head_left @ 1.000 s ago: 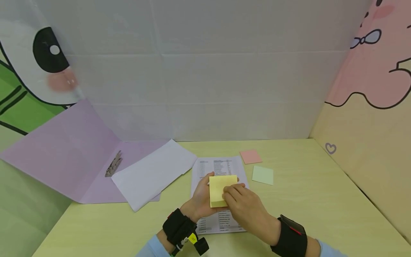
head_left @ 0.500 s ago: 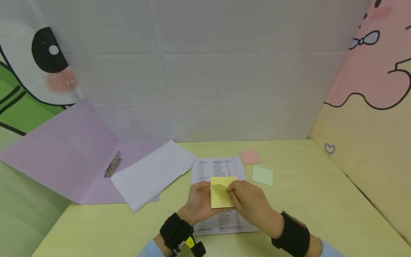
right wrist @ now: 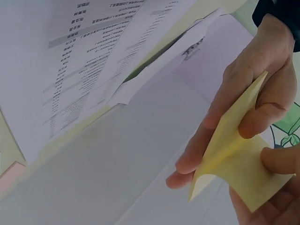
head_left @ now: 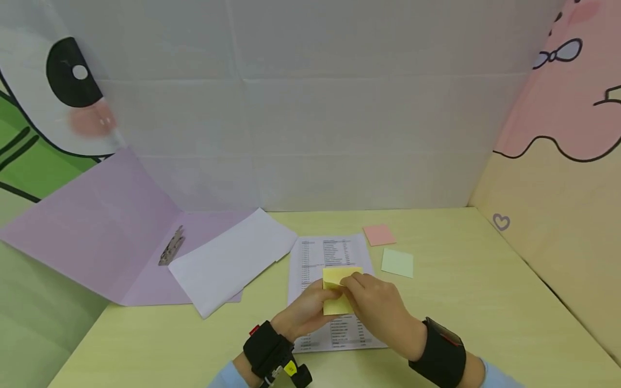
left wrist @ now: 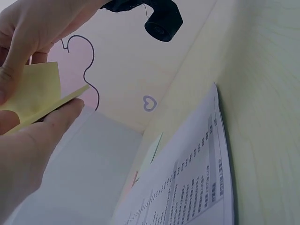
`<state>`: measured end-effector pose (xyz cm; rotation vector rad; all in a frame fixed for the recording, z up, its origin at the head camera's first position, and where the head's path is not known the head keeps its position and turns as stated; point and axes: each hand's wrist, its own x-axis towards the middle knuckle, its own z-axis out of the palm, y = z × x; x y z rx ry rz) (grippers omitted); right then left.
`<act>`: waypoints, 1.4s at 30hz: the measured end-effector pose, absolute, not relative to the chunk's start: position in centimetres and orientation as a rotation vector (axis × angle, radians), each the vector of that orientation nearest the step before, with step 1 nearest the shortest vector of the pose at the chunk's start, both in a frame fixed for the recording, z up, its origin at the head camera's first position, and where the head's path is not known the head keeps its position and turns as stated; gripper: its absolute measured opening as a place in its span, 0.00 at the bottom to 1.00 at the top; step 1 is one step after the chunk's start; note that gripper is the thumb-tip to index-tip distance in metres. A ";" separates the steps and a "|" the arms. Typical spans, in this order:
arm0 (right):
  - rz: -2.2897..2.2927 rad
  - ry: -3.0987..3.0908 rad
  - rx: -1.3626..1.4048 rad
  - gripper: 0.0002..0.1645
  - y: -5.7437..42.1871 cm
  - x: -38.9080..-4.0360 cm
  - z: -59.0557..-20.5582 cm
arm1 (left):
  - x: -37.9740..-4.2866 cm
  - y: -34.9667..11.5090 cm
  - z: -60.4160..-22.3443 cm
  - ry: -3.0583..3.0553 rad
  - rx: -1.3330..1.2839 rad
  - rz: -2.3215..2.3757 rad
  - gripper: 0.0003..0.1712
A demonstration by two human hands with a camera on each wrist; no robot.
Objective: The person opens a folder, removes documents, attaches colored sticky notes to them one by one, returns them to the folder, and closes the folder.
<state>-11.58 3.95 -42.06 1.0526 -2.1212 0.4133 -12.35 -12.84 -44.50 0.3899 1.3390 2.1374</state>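
My left hand [head_left: 304,310] holds a yellow sticky note pad [head_left: 335,307], its thumb over the front and its fingers behind. With thumb and fingers my right hand [head_left: 380,304] pinches the lower edge of the top sheet. In the right wrist view that yellow sheet [right wrist: 253,173] bends away from the pad [right wrist: 229,126] and is still joined along one edge. Both hands are raised over a printed sheet [head_left: 330,250] on the table, covering its middle in the head view.
A pink sticky note [head_left: 379,235] and a pale green one [head_left: 398,262] lie right of the printed sheet. On the left, white papers [head_left: 233,258] overlap an open purple folder [head_left: 97,231] with a metal clip [head_left: 172,247]. Walls [head_left: 310,118] border the table.
My right hand has lifted the pad's top sheet and bent it upward. The left thumb has moved from the pad's side onto its front.
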 end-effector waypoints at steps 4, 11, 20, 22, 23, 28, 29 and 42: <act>0.445 -2.090 1.048 0.18 3.9 -11.8 -42.2 | -12.3 -12.7 -44.6 1.304 0.327 2.155 0.25; 0.474 -2.125 1.031 0.04 3.9 -11.9 -42.2 | -12.1 -12.7 -44.8 1.249 0.270 2.184 0.25; 0.493 -2.129 0.974 0.10 4.1 -11.9 -42.0 | -11.9 -12.4 -44.8 1.195 0.293 2.211 0.25; 0.493 -2.120 0.970 0.10 4.1 -11.9 -42.0 | -11.9 -12.4 -44.8 1.187 0.290 2.212 0.25; 0.491 -2.113 0.971 0.11 4.1 -12.0 -42.1 | -12.0 -12.4 -44.8 1.185 0.287 2.213 0.25; 0.473 -2.082 0.965 0.14 4.3 -12.2 -42.1 | -11.9 -12.3 -44.9 1.188 0.276 2.207 0.26; 0.475 -2.077 0.963 0.14 4.4 -12.3 -42.1 | -11.9 -12.3 -44.9 1.191 0.273 2.207 0.26; 0.538 -2.050 0.966 0.10 4.7 -12.8 -42.1 | -11.8 -12.4 -45.0 1.153 0.271 2.224 0.26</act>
